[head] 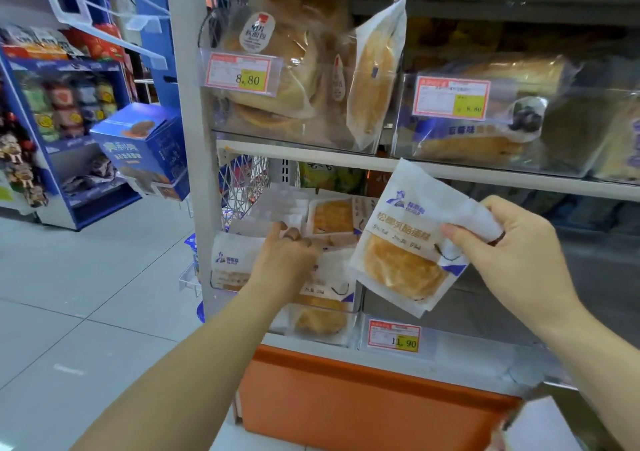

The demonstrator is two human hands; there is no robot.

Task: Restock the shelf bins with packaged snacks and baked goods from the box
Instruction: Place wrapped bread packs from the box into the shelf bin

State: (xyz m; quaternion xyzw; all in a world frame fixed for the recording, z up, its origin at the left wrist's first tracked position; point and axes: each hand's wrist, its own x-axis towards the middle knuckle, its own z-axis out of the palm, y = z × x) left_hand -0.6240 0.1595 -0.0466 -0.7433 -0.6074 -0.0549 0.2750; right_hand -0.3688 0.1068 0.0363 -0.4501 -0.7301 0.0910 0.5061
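Note:
My right hand (512, 253) grips the top corner of a white packaged cake (405, 253), held in the air in front of the lower shelf. My left hand (284, 256) reaches into the clear lower bin (325, 333) and touches the white cake packets (329, 218) stacked there; its fingertips are partly hidden among them. More of the same packets (232, 263) stand at the bin's left end. The box (540, 426) shows only as a blurred corner at the bottom right.
The upper shelf holds clear bins of round bread (273, 69) and blueberry loaves (485, 132), with price tags 8.80 (239, 73) and 11.90 (394, 336). An orange shelf base (346, 402) is below. A blue snack display (69, 132) stands left across tiled floor.

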